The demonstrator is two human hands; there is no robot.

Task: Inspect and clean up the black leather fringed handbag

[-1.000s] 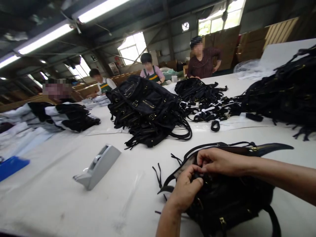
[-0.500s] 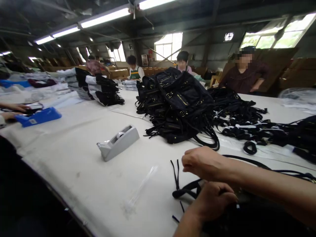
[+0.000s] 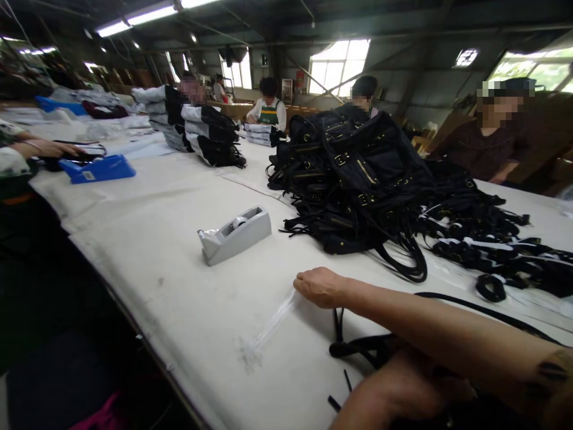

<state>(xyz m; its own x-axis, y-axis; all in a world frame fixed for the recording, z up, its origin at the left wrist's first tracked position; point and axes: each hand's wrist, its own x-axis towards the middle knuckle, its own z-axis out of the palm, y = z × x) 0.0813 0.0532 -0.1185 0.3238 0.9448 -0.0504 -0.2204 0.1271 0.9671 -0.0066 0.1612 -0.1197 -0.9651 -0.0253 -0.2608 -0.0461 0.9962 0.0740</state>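
One long desk (image 3: 179, 251) carries everything. On it stands one grey tape dispenser (image 3: 235, 235) and one blue tray (image 3: 98, 168). One clear plastic strip (image 3: 273, 322) lies near the front edge. Black bags sit in one large heap (image 3: 358, 173); the bags within it are too tangled to count. One loose spread of black straps (image 3: 487, 251) lies beside that heap. One stack of black-and-white folded pieces (image 3: 201, 134) stands farther back. Two hands belong to the wearer: the right hand (image 3: 320, 286) and the left hand (image 3: 403, 394). Four other people are seen behind the desk, and one more co-worker's hand (image 3: 49, 149) shows at the left edge.
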